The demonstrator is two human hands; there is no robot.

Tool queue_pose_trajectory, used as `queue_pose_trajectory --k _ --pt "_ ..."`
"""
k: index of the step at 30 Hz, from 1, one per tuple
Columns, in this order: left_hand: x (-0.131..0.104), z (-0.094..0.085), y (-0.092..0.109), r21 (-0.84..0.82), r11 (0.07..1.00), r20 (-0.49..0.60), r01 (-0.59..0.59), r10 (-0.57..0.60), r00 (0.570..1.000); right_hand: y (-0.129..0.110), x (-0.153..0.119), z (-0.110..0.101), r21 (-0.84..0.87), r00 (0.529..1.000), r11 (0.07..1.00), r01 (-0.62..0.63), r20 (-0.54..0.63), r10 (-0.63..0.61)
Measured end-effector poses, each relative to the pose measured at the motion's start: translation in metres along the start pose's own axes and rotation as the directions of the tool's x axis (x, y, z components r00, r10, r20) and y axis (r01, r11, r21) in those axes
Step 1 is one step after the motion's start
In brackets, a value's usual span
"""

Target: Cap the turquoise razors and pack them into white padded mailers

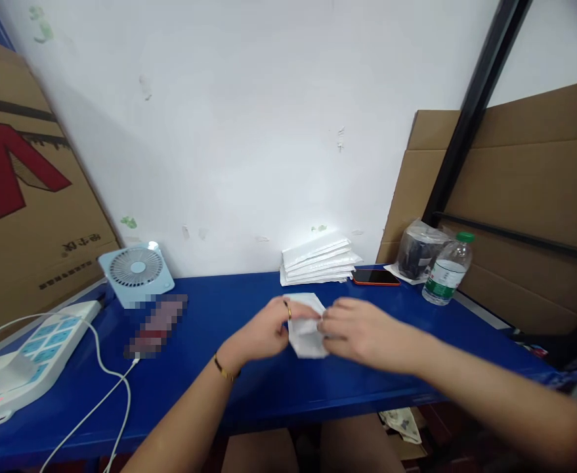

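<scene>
A white envelope-like packet (308,338) with angled corners lies just above the blue tabletop, between my two hands. My left hand (267,328) grips its left edge, with the index finger stretched across its face and the thumb lower down. A ring and a dark bracelet show on this hand and wrist. From the other side, my right hand (352,332) pinches the packet's right edge with bent fingers. Behind them, a stack of similar white packets (318,259) leans in a loose pile against the wall.
On the blue table (209,315), a small light-blue fan (137,269), a pixelated phone-like object (157,325) on a white cable and a power strip (42,351) stand left. An orange-edged phone (375,277), a wrapped dark object (415,253) and a green-capped bottle (448,269) are right.
</scene>
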State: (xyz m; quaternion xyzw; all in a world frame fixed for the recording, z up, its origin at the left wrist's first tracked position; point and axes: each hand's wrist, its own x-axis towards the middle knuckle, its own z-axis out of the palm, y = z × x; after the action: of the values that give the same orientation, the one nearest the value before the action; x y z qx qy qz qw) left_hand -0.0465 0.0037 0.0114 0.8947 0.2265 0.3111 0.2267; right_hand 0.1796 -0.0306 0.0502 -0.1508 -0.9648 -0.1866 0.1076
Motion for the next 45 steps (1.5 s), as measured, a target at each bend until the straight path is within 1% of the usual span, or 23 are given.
queue_pose_trajectory --k 4,7,9,12,14,15,17,20,22,23,25,26,27,28,29,30,31,33,35,38,41,43,45 --pt "-0.052 0.046 0.011 0.066 0.986 0.098 0.155 -0.161 0.982 -0.042 -0.044 0.070 0.176 0.988 0.973 -0.151 0.006 0.153" --pt "-0.073 0.074 0.016 0.133 0.958 0.060 0.253 -0.262 0.963 -0.059 -0.060 0.095 0.421 0.937 0.848 -0.323 0.015 0.350" --pt "-0.075 0.086 0.018 0.197 0.924 -0.009 0.327 -0.331 0.943 -0.064 -0.061 0.101 0.573 0.859 0.695 -0.436 0.033 0.512" --pt "-0.071 0.098 0.017 0.301 0.868 -0.124 0.396 -0.376 0.918 -0.064 -0.055 0.110 0.667 0.686 0.485 -0.565 0.053 0.726" --pt "-0.068 0.102 0.014 0.380 0.842 -0.148 0.383 -0.353 0.924 -0.064 -0.052 0.116 0.659 0.601 0.433 -0.615 0.037 0.799" --pt "-0.066 0.103 0.012 0.418 0.830 -0.146 0.369 -0.340 0.929 -0.064 -0.051 0.118 0.646 0.582 0.435 -0.627 0.018 0.813" --pt "-0.063 0.102 0.009 0.481 0.806 -0.136 0.346 -0.321 0.937 -0.066 -0.050 0.121 0.605 0.598 0.497 -0.623 -0.042 0.801" --pt "-0.058 0.098 0.007 0.515 0.799 -0.159 0.311 -0.268 0.950 -0.070 -0.049 0.117 0.460 0.669 0.646 -0.609 -0.139 0.730" --pt "-0.055 0.096 0.009 0.483 0.820 -0.256 0.307 -0.203 0.945 -0.068 -0.045 0.110 0.339 0.724 0.732 -0.590 -0.178 0.666" --pt "-0.055 0.096 0.012 0.440 0.836 -0.355 0.329 -0.175 0.918 -0.065 -0.043 0.105 0.296 0.743 0.759 -0.579 -0.191 0.641" --pt "-0.054 0.100 0.020 0.248 0.885 -0.579 0.395 -0.191 0.793 -0.057 -0.036 0.092 0.279 0.750 0.777 -0.564 -0.221 0.623" --pt "-0.053 0.104 0.024 0.081 0.911 -0.642 0.405 -0.264 0.720 -0.053 -0.031 0.085 0.312 0.732 0.763 -0.566 -0.235 0.639" --pt "-0.052 0.108 0.028 -0.135 0.912 -0.629 0.386 -0.380 0.678 -0.050 -0.026 0.077 0.373 0.701 0.733 -0.569 -0.246 0.669" --pt "-0.050 0.113 0.032 -0.383 0.856 -0.525 0.346 -0.510 0.681 -0.047 -0.021 0.069 0.456 0.657 0.685 -0.568 -0.250 0.711" --pt "-0.047 0.117 0.035 -0.633 0.713 -0.344 0.302 -0.609 0.715 -0.046 -0.016 0.062 0.555 0.602 0.618 -0.556 -0.243 0.760" --pt "-0.044 0.121 0.037 -0.827 0.500 -0.157 0.257 -0.645 0.748 -0.047 -0.010 0.057 0.661 0.542 0.532 -0.529 -0.219 0.811" --pt "-0.040 0.123 0.038 -0.941 0.273 -0.018 0.201 -0.632 0.775 -0.049 -0.006 0.053 0.764 0.485 0.425 -0.485 -0.170 0.858" --pt "-0.034 0.124 0.038 -0.997 -0.056 0.071 0.046 -0.617 0.784 -0.056 0.002 0.054 0.912 0.408 0.187 -0.365 -0.024 0.913" --pt "-0.030 0.122 0.035 -0.986 -0.139 0.036 -0.088 -0.703 0.711 -0.062 0.007 0.064 0.965 0.387 -0.007 -0.263 0.112 0.915" --pt "-0.031 0.116 0.026 -0.992 -0.076 0.011 -0.101 -0.847 0.531 -0.065 0.009 0.087 0.969 0.423 -0.142 -0.203 0.218 0.879" --pt "-0.033 0.103 0.004 -0.997 0.014 -0.041 -0.077 -0.930 0.366 -0.061 0.009 0.106 0.964 0.476 -0.165 -0.207 0.247 0.844" --pt "-0.031 0.086 -0.021 -0.992 0.083 -0.104 -0.091 -0.963 0.250 -0.056 0.007 0.113 0.960 0.455 -0.132 -0.248 0.235 0.859" --pt "-0.024 0.060 -0.053 -0.985 0.139 -0.154 -0.103 -0.974 0.166 -0.049 0.005 0.116 0.950 0.427 -0.108 -0.292 0.231 0.874"
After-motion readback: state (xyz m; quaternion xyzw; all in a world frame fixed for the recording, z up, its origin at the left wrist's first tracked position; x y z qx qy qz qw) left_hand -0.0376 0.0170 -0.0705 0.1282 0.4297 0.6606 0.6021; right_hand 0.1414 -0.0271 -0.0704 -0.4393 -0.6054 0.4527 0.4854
